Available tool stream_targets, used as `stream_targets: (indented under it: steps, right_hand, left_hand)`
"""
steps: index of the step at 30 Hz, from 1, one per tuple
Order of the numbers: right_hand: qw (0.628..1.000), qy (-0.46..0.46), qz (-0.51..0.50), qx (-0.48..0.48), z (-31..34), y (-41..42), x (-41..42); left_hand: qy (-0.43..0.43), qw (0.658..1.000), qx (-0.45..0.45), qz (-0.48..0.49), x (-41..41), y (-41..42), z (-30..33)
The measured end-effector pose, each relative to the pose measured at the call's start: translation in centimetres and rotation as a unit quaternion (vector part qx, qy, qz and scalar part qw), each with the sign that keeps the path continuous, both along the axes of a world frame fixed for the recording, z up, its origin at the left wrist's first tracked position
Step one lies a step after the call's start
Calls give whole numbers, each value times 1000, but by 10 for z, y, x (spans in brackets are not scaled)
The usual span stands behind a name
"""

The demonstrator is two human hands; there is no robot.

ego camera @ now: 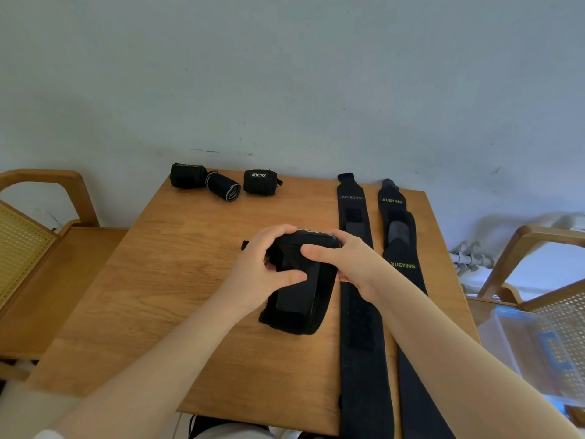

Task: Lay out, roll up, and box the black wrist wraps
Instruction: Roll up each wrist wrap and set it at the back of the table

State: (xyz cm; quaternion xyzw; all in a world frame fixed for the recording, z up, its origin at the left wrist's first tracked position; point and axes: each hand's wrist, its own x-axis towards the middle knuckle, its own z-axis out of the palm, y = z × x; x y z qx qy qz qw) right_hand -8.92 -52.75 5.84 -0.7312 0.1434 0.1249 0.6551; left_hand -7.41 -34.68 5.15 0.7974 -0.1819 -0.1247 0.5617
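Observation:
A black wrist wrap (300,299) lies in the middle of the wooden table (177,280), its far end rolled into a thick coil. My left hand (269,264) grips the coil from the left, thumb pressed on the flat strip. My right hand (348,261) grips the coil from the right, fingers curled over its top. Two black wraps lie flat and unrolled to the right: one marked BOKEERSI (357,280), one marked XUEYING (402,248). Three rolled wraps (221,185) sit at the table's far edge.
A clear plastic box with a blue lid (531,346) rests on a cane-seat chair (563,299) at the right. Another wooden chair (41,236) stands at the left. The table's far edge meets a pale wall.

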Motion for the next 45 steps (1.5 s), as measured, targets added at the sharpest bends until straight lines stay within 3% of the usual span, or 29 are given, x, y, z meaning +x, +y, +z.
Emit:
stream_targets:
  steps: [5, 9, 12, 16, 21, 31, 33, 35, 37, 39, 42, 45]
  right_hand:
    - [999, -41, -14, 33, -4, 4, -7]
    - [996, -90, 12, -7, -10, 6, -10]
    - [995, -86, 34, -29, -11, 3, -8]
    - [994, -71, 73, -48, -14, 4, -10]
    - [995, -43, -80, -29, -12, 9, -10]
    - [984, 1, 50, 171, -32, -7, -12]
    - [994, 4, 51, 99, -33, -9, -15]
    - [994, -30, 44, -97, -31, -4, -16]
    - [959, -74, 21, -272, -29, 3, -16]
    - [951, -89, -5, -298, -32, 7, -17]
    - [975, -78, -16, -208, -36, 7, -18]
    - [927, -172, -72, -325, -34, 8, -20]
  left_hand:
    - [11, 998, -5, 62, 8, -5, 4]
    - [161, 979, -77, 103, 20, -7, 5]
    - [189, 977, -48, 91, 22, -8, 1]
    - [240, 959, -99, 114, 22, -10, -4]
    - [296, 915, -208, 176, 27, -12, -10]
    - [307, 923, -203, 109, 32, 0, -6]
    - [297, 930, -185, 109, 29, 0, -10]
    - [289, 932, -175, 131, 26, 0, -15]
    - [289, 927, -184, 154, 24, -3, -18]
    - [303, 916, -201, 169, 25, -6, -19]
    - [331, 901, -221, 171, 28, -5, -17]
    - [336, 892, -246, 176, 29, -1, -18]
